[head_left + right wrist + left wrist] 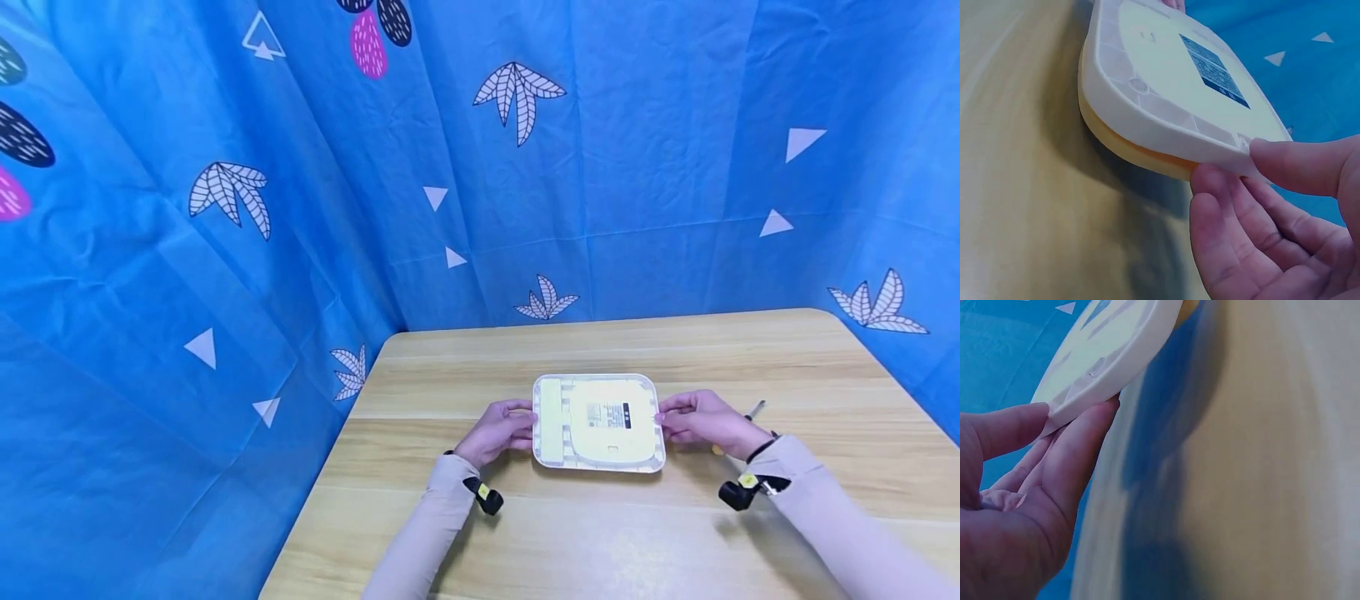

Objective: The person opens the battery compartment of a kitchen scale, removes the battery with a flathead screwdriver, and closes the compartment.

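Observation:
A flat white rounded-rectangle device is held between both hands, its ribbed underside with a printed label facing up. My left hand pinches its left edge; in the left wrist view the thumb lies on the rim and the fingers reach beneath. At the right edge, my right hand grips likewise, thumb on the rim and fingertips below. Along its lower side the right wrist view shows a yellow-orange layer. A shadow falls on the table under it. The face turned down is hidden.
Beside the right wrist lies what looks like a screwdriver, partly hidden by the hand. The wooden table ends against a blue patterned curtain at the back and left. A small black camera is strapped to each wrist.

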Tool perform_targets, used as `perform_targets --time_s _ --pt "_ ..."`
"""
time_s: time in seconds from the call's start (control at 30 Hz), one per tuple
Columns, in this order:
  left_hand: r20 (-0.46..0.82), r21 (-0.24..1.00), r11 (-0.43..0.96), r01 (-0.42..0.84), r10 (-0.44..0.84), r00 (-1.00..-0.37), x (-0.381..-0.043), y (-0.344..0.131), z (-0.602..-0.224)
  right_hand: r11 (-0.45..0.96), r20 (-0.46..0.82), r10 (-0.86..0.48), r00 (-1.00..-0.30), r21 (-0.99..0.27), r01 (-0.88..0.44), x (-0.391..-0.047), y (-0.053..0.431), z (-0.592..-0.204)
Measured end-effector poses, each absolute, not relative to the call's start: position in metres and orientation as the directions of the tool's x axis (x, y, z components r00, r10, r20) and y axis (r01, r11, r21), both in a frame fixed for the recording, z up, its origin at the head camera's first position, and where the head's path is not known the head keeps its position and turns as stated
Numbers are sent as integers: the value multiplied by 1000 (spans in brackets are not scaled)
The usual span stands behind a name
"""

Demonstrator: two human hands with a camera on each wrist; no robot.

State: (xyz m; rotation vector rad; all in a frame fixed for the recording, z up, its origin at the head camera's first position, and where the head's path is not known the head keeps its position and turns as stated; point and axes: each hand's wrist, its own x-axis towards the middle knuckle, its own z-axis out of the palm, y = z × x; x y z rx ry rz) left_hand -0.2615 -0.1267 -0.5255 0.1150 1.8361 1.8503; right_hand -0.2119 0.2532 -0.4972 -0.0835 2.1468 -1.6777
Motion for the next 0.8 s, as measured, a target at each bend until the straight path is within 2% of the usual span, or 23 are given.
perform_targets --time_s 0.2,0.5,0.8 --pt "-240 971 100 -218 413 -879 -268 -125 -514 313 -202 -310 -929 -945 101 -214 256 -485" --pt "-55 943 322 82 395 -917 -272 -126 -502 344 -102 -275 -956 -939 1 -212 247 -473" --pt "72 931 297 214 423 -903 -271 -123 -497 287 5 -251 -968 -955 -79 -211 242 -474"
